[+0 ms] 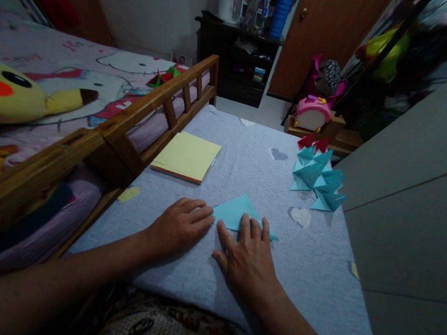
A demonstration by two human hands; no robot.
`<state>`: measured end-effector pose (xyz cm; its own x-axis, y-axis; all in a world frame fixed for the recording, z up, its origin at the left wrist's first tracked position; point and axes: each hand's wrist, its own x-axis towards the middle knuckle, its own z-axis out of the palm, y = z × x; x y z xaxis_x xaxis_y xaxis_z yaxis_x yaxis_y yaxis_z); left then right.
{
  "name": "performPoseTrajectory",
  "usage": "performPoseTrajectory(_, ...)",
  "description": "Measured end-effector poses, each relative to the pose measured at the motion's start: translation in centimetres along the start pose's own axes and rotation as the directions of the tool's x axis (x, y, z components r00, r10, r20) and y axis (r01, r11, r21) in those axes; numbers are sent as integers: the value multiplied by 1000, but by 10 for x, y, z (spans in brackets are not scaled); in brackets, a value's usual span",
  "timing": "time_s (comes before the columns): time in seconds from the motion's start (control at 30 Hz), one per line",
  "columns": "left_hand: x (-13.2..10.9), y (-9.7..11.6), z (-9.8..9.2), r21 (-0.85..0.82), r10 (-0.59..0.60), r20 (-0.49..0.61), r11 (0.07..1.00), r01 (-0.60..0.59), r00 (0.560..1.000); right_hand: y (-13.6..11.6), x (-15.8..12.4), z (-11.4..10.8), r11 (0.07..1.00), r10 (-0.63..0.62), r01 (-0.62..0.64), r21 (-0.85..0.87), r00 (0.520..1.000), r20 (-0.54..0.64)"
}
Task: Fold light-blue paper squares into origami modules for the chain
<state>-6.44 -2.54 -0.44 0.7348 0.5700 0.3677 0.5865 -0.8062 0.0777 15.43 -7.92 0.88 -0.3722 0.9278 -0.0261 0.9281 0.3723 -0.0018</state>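
Observation:
A light-blue sheet of origami paper [233,212], folded into a triangle, lies on the cloth-covered surface in front of me. My left hand [181,225] is at its left corner, fingers close together and bent over that corner; the thumb is hidden. My right hand [250,255] rests palm down over the lower right edge, its fingers spread and the fingertips pressing on the paper. Beyond my left hand sits a stack of square paper [187,155], yellow on top. Several folded blue paper pieces [318,176] stand grouped at the far right, with red folded pieces [313,142] behind them.
The pale blue patterned cloth [250,155] covers the surface. A wooden bed rail [130,114] runs along the left, with a yellow plush toy [16,94] on the bed behind it. A pale cabinet [421,219] borders the right side. A dark shelf [235,60] stands farther back.

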Motion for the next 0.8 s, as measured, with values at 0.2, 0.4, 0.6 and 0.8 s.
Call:
performPoseTrajectory(0.2, -6, 12, 2, 39, 65, 93, 997, -68, 994, 1, -2, 4, 1000, -4, 5, 11, 999, -37)
performPoseTrajectory(0.4, -9, 9, 5, 51, 32, 129, 998, -38, 991, 8, -9, 8, 999, -15, 18, 38, 998, -68)
performPoseTrajectory(0.6, -9, 10, 5, 53, 5, 181, 998, -15, 984, 16, -17, 8, 999, -2, 6, 45, 997, -79)
performPoseTrajectory(0.8, -10, 10, 5, 66, 10, 172, 998, -21, 985, 30, -31, 14, 1000, 29, -29, -8, 995, -94)
